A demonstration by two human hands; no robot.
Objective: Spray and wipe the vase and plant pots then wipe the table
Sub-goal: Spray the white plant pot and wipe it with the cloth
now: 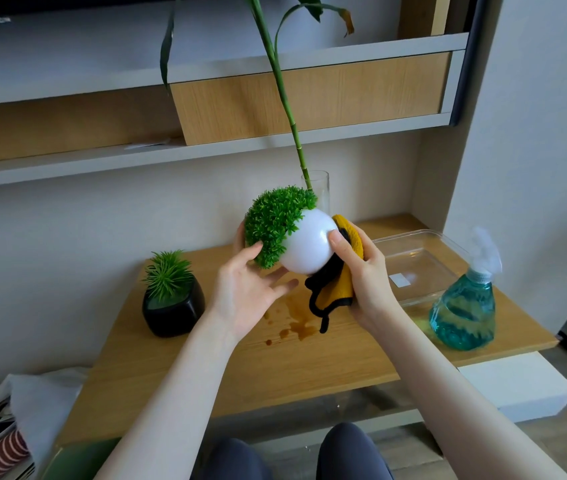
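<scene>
Desk point(310, 362) of pale wood carries brown spill stains point(296, 323) near its middle. Clear plastic tray point(448, 244) at the back right corner holds only a small white label point(400, 280), its writing unreadable. Glass vase point(322, 188), half hidden behind the lifted pot, holds a bamboo stalk point(285, 98). Spray bottle point(464, 310) of blue liquid stands at the right edge, its trigger blurred. Black pot point(173, 306) with spiky greenery sits near the left edge. Left hand point(244, 292) cradles the tilted white round pot point(306, 245) with fingers spread; right hand point(361, 271) clutches a yellow cloth point(339, 289) against it.
</scene>
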